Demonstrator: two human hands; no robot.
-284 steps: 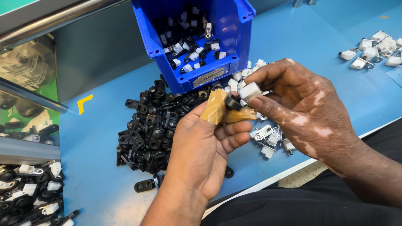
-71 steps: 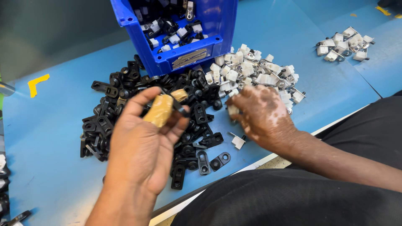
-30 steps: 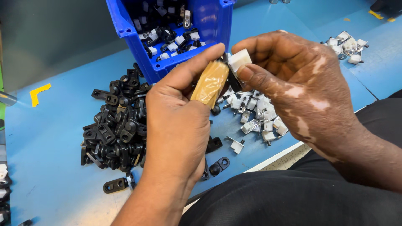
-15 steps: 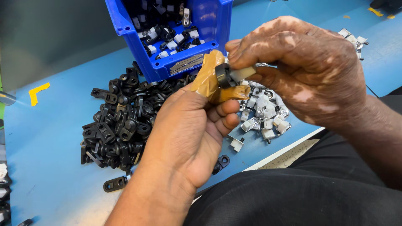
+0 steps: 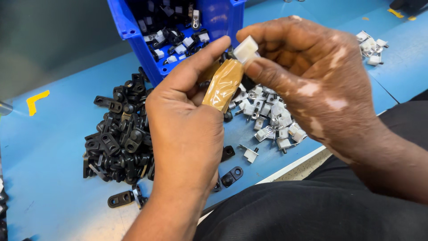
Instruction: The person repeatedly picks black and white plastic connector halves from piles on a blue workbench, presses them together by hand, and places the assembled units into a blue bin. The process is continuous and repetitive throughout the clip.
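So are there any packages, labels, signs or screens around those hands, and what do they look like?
Blue plastic bin: back of the blue table, open-fronted, holding black and white small parts.
Yellow corner mark: far left on the table, an L-shaped strip like tape.
Amber tape wrap: around a finger of the left hand.
No screens or printed labels show.

head view | worn high, looking steeply down | close over blue table [image 5: 53, 187]
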